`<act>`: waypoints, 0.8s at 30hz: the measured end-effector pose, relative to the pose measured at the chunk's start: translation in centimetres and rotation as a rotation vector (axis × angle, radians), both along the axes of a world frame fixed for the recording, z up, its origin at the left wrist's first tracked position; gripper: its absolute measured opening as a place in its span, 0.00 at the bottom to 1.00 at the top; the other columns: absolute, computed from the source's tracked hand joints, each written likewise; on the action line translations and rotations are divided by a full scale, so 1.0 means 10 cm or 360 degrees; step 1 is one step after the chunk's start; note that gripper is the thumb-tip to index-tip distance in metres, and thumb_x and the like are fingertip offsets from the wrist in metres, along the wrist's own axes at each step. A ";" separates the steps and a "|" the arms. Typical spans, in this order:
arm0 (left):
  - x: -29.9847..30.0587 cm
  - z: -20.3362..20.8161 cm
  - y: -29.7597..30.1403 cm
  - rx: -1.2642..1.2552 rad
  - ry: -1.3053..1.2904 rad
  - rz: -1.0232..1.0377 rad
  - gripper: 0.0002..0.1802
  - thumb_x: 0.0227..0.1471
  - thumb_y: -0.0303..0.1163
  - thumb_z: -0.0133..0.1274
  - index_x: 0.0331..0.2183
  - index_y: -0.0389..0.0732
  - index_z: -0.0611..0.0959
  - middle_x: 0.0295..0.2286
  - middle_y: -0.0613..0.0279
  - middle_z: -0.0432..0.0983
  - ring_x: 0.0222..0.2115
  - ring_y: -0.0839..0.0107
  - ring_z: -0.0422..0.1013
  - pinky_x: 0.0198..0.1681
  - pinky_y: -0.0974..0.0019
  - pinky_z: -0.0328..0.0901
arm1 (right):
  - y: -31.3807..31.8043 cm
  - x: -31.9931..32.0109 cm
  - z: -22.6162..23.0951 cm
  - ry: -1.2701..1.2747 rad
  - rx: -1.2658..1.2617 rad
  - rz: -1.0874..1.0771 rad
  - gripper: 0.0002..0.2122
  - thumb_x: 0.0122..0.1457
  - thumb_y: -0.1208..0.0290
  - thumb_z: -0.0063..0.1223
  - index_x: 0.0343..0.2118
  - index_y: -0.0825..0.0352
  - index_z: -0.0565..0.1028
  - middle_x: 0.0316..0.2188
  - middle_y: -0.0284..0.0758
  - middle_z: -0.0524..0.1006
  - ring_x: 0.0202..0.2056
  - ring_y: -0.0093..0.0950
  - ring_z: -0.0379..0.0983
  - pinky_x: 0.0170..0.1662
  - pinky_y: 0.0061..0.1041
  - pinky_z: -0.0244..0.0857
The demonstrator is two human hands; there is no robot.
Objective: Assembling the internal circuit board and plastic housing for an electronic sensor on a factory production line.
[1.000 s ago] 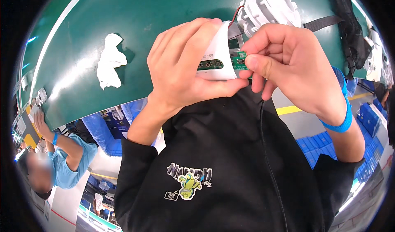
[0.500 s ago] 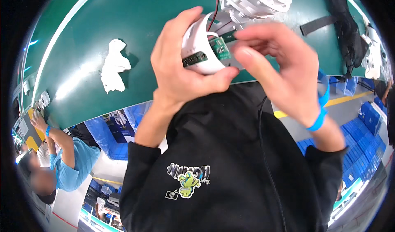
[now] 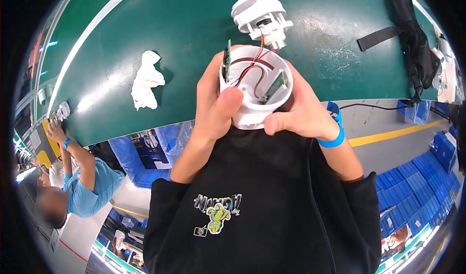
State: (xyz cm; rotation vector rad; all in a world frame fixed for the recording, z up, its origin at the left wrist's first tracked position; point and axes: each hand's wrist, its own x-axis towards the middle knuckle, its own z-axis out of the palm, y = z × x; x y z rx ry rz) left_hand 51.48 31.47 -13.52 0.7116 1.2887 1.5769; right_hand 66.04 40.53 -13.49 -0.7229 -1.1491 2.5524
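White round housing [image 3: 255, 92] sits gripped by both hands [image 3: 216, 104] [image 3: 298, 114], open side up, exposing wires [image 3: 252, 67] over the green bench [image 3: 145, 26].

- Bright, even overhead light with pale glare streaks on the green table [image 3: 145, 26].
- Soft shadow beside the white rag [image 3: 145, 80].
- Fisheye bends edges; corners black.

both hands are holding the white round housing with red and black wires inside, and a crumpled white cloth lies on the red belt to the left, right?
Not quite: the belt is green, not red, as the head view shows. Both hands do hold the white round housing, and the crumpled white cloth lies to its left.
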 end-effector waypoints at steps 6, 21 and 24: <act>-0.10 0.03 0.04 -0.0008 0.0276 -0.0071 0.41 0.54 0.47 0.51 0.58 0.32 0.55 0.42 0.51 0.73 0.41 0.68 0.70 0.47 0.66 0.62 | 0.14 0.19 -0.15 0.0071 -0.0308 -0.0151 0.40 0.56 0.43 0.50 0.61 0.70 0.51 0.55 0.44 0.65 0.55 0.35 0.64 0.59 0.32 0.57; 0.13 0.15 -0.13 0.0464 0.0251 -0.0394 0.33 0.54 0.55 0.50 0.49 0.39 0.65 0.51 0.36 0.60 0.50 0.54 0.62 0.52 0.55 0.59 | 0.29 -0.30 -0.30 0.0290 -0.0338 -0.0189 0.40 0.56 0.37 0.40 0.62 0.64 0.53 0.57 0.46 0.64 0.53 0.34 0.66 0.56 0.34 0.61; 0.25 0.16 -0.23 0.0486 0.0205 -0.0393 0.34 0.52 0.56 0.51 0.49 0.40 0.67 0.52 0.32 0.56 0.48 0.50 0.66 0.50 0.54 0.63 | 0.44 -0.35 -0.26 0.0347 -0.0131 0.0169 0.36 0.57 0.44 0.46 0.59 0.69 0.57 0.51 0.47 0.70 0.45 0.32 0.73 0.47 0.26 0.69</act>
